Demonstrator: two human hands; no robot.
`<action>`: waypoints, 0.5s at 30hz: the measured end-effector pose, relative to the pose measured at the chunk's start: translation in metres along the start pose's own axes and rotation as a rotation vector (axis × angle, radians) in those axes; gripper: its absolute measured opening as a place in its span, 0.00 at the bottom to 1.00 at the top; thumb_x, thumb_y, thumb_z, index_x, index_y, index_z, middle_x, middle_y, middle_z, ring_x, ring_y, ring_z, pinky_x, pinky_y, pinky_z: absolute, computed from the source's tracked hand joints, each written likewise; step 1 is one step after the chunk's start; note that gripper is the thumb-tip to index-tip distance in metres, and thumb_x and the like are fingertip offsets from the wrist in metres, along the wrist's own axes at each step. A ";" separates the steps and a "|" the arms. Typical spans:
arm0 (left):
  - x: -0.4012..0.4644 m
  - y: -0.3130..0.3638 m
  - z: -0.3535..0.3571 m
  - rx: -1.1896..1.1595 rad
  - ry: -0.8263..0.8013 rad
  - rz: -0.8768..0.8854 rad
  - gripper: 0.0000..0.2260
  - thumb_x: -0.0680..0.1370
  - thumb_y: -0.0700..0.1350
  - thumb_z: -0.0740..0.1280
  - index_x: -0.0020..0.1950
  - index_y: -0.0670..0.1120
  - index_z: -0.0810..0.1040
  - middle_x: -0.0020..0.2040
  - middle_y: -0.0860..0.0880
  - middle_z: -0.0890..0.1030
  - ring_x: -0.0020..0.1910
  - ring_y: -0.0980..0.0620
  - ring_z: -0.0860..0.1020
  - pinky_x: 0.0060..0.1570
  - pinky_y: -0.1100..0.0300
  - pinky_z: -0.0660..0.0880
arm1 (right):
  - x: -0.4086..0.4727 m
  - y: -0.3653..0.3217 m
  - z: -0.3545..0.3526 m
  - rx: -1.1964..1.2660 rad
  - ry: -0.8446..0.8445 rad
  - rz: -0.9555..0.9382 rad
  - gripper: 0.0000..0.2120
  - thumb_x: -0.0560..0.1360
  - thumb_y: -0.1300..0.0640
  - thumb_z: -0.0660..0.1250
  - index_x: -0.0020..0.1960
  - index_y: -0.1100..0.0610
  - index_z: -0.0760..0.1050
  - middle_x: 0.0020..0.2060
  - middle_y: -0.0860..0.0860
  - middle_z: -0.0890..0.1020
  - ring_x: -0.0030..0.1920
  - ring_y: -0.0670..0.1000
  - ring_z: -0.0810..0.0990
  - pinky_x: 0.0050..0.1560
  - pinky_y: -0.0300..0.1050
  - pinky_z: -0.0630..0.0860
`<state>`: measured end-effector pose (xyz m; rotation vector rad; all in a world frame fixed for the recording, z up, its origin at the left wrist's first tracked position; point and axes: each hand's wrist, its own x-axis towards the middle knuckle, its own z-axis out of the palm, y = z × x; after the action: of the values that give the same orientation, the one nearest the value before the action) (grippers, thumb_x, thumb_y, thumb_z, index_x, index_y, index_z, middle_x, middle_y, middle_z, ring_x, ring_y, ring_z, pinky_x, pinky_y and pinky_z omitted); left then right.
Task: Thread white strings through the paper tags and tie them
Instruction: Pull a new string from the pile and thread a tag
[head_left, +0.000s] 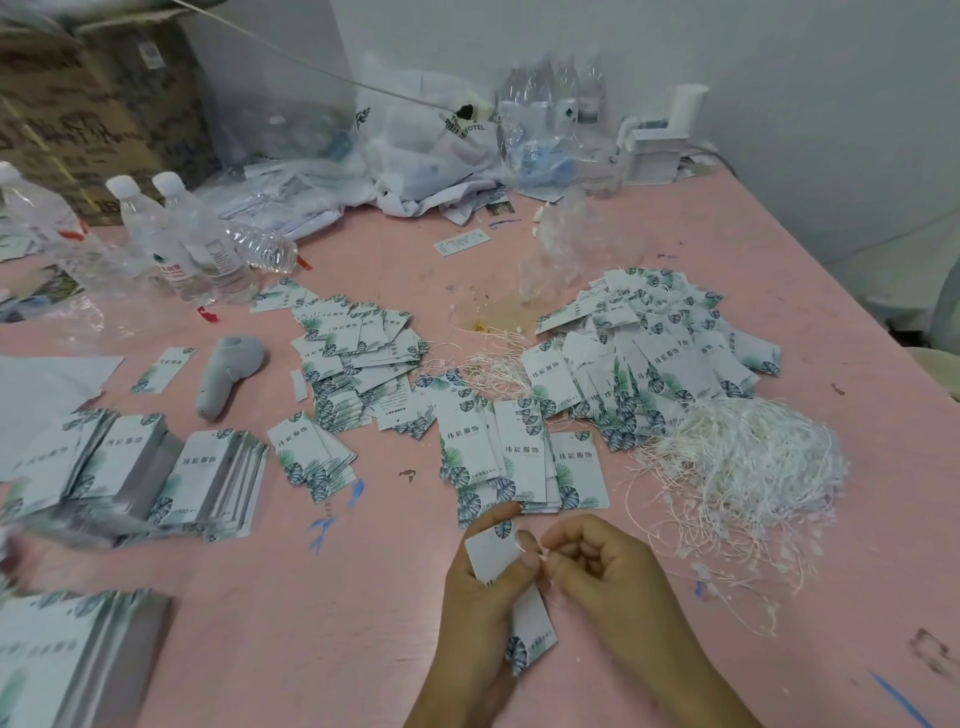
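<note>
Nearest me, my left hand (480, 587) grips a paper tag (493, 558) with its leaf-printed end up, thumb across the face, and more tag card shows below the palm. My right hand (597, 566) sits just beside it, fingers curled, pinching something fine and white at the tag's upper edge; I take it for a white string (544, 555), but it is too small for me to be sure. Bare pink surface (337, 623) spreads to the left of my wrists and in front of them.

At the lower left a stack of tags (78, 654) is cut off by the frame edge, and a blurred shape lies above it that I cannot identify. Just beyond my hands lies a small fan of loose tags (524, 457); to their right is a tangled heap of white strings (753, 467), near the surface's right edge. Farther left stand upright bundles of tags (140, 473) and a grey handheld tool (228, 374).

Two large scattered tag piles lie mid-surface, with an open stained patch between them. At the back are water bottles (176, 239), crumpled plastic bags (415, 150) and a cardboard box (93, 114), all against the wall.
</note>
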<state>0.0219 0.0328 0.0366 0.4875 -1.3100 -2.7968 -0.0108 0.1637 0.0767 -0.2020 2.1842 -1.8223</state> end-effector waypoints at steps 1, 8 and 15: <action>0.000 0.001 0.000 0.002 0.010 0.001 0.27 0.64 0.40 0.80 0.62 0.47 0.79 0.48 0.37 0.80 0.46 0.39 0.79 0.50 0.46 0.77 | -0.001 0.000 0.000 -0.015 -0.011 -0.005 0.13 0.74 0.65 0.69 0.45 0.46 0.81 0.35 0.48 0.83 0.35 0.42 0.80 0.39 0.34 0.76; 0.000 0.002 0.003 -0.021 0.057 0.007 0.21 0.67 0.37 0.76 0.59 0.47 0.81 0.45 0.39 0.81 0.37 0.45 0.79 0.41 0.53 0.78 | -0.002 0.004 -0.005 -0.032 0.036 -0.005 0.16 0.74 0.66 0.70 0.45 0.44 0.81 0.36 0.46 0.84 0.36 0.40 0.81 0.38 0.29 0.74; -0.001 0.006 0.006 -0.036 0.089 0.007 0.18 0.70 0.32 0.74 0.57 0.45 0.82 0.42 0.38 0.80 0.33 0.47 0.77 0.35 0.55 0.78 | 0.005 0.006 -0.022 0.115 0.309 0.000 0.13 0.74 0.64 0.71 0.46 0.45 0.81 0.37 0.50 0.85 0.37 0.45 0.83 0.37 0.34 0.77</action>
<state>0.0209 0.0337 0.0449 0.5961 -1.2401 -2.7525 -0.0217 0.1843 0.0737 0.1126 2.2614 -2.0902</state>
